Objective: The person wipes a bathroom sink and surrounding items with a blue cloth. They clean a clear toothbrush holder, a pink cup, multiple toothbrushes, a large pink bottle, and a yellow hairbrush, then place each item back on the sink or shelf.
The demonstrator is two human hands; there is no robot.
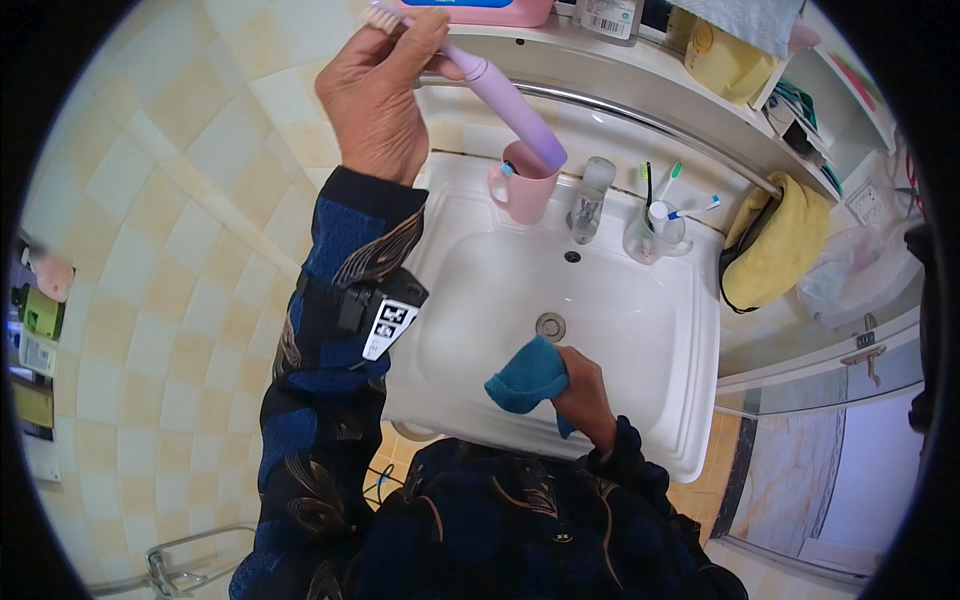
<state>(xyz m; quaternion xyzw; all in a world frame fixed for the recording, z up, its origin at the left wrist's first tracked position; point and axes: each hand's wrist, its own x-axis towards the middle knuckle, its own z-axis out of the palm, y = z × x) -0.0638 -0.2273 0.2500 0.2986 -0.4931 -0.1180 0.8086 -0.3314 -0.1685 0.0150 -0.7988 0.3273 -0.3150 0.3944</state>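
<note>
Raised above the back left of the white sink (480, 300), my left hand (382, 97) grips a purple electric toothbrush (506, 97) near its brush head. The toothbrush's handle slants down to the right, and its base overlaps the rim of a pink mug (529, 191) in this view; I cannot tell whether they touch. A light blue bit shows inside the mug, which stands on the sink's back ledge. Over the front of the basin, my right hand (589, 394) holds a folded teal cloth (529, 375).
Right of the faucet (592, 199), a glass mug (646, 240) holds several toothbrushes and a tube. A metal rail (622, 112) runs below a shelf (660, 56) with bottles and packs. A yellow towel (780, 232) hangs at the rail's right end. A tiled wall (172, 285) rises at left.
</note>
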